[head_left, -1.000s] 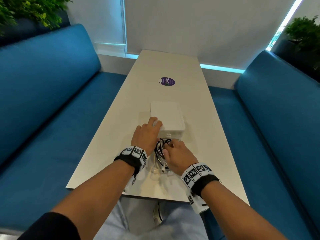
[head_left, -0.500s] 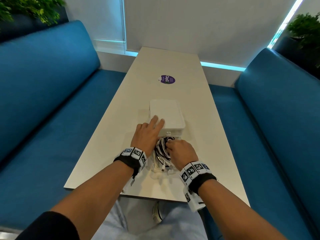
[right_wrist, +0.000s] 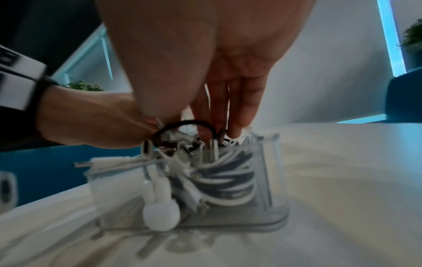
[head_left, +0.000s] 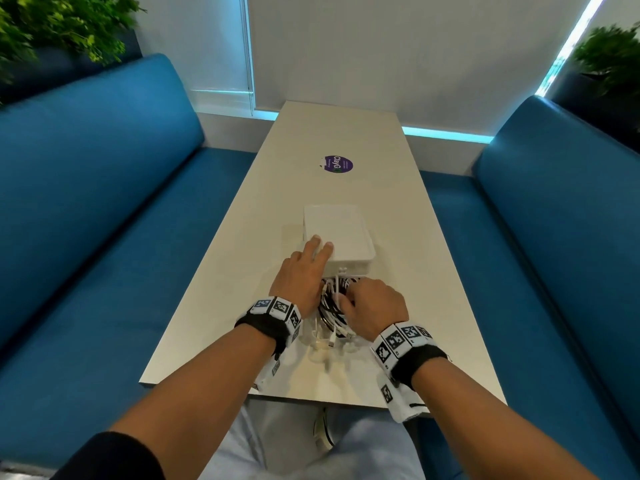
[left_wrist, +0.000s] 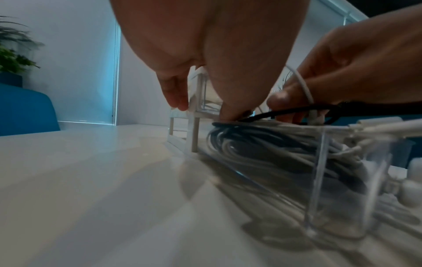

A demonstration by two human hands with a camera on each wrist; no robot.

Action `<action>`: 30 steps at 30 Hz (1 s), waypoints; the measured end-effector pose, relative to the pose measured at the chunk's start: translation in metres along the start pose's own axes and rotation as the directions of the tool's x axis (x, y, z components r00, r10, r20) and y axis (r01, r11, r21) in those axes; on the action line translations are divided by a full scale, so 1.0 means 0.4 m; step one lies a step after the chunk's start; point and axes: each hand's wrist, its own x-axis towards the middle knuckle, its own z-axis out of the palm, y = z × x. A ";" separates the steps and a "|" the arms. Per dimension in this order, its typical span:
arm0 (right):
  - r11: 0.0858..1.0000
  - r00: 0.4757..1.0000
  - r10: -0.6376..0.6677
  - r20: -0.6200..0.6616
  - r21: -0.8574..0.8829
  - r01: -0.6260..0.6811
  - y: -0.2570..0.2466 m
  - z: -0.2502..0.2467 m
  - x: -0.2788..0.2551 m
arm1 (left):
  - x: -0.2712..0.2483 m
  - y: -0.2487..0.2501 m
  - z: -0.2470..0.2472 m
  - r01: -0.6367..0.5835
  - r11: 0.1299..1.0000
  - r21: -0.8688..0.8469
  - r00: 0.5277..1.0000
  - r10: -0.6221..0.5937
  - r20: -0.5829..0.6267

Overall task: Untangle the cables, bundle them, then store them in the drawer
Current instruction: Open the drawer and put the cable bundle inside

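Observation:
A bundle of black and white cables (head_left: 331,308) lies coiled in a clear drawer (left_wrist: 319,182) that is pulled out of a white drawer box (head_left: 341,233) toward me. My left hand (head_left: 301,271) rests with straight fingers on the box's top near its left corner, and its thumb (left_wrist: 230,112) presses on the cables. My right hand (head_left: 375,304) is over the drawer with its fingertips (right_wrist: 228,122) pushing down into the coil. A black loop (right_wrist: 182,125) and a few white plugs (right_wrist: 109,163) stick up over the drawer's rim. The drawer's round white knob (right_wrist: 160,215) faces me.
The box stands in the middle of a long white table (head_left: 408,244), with a purple sticker (head_left: 339,164) farther back. Blue benches (head_left: 104,237) (head_left: 561,258) run along both sides. Plants (head_left: 62,26) stand behind them. The table's near edge (head_left: 311,398) is at my lap.
My left fingers have slid a little farther onto the box top. My right hand stays on the cables in the drawer, pushed slightly forward.

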 end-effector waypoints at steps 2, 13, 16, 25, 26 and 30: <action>0.999 0.999 -0.032 -0.003 -0.015 0.032 -0.001 -0.007 -0.014 | 0.003 0.001 0.000 0.005 0.999 -0.034 1.000 -0.005 0.010; 0.988 0.996 -0.062 0.066 0.143 0.052 -0.007 0.061 0.034 | 0.003 -0.009 -0.004 0.012 0.983 -0.183 0.998 -0.001 0.061; 0.988 1.000 -0.017 -0.004 0.151 0.017 -0.004 0.064 0.042 | 0.008 -0.024 -0.016 -0.024 0.977 -0.213 0.997 0.039 0.067; 0.984 0.999 0.043 0.010 0.175 -0.044 0.003 0.054 0.038 | 0.020 -0.041 -0.035 0.013 0.954 -0.300 0.992 0.025 0.122; 0.983 0.999 0.033 0.012 0.181 -0.035 0.007 0.052 0.034 | 0.019 -0.036 -0.027 0.019 0.958 -0.287 0.994 0.014 0.110; 0.959 1.000 0.023 0.007 0.283 -0.024 0.044 0.037 0.027 | 0.017 -0.014 -0.009 0.040 0.977 -0.208 0.997 -0.025 0.071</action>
